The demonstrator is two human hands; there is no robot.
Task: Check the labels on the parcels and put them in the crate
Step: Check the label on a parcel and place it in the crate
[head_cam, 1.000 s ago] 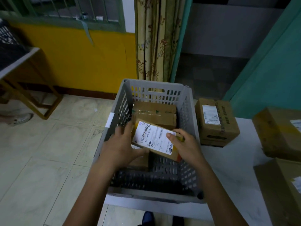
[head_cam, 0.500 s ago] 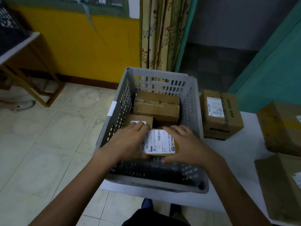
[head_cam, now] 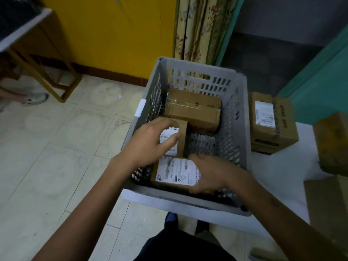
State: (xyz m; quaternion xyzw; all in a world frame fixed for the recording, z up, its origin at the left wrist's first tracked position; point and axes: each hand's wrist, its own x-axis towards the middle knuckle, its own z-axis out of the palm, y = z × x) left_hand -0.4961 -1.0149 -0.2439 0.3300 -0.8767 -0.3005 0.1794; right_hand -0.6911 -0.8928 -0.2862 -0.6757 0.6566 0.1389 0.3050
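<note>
Both hands are seen inside the grey crate (head_cam: 243, 113) on the white desk (head_cam: 282, 185): the left hand (head_cam: 150, 142) is held loosely curled above a small parcel (head_cam: 182, 136) by the left wall, gripping nothing, while the right hand (head_cam: 212, 176) is spread flat beside the labelled parcel (head_cam: 175, 174) laid label-up at the near end. A third, taped parcel (head_cam: 192, 108) lies at the far end. More boxes, among them a labelled carton (head_cam: 271, 125), wait on the desk to the right. The placement appears complete; the step is judged best finished by nudging the parcel square against the near wall, so that the bare floor between is kept for later boxes.
</note>
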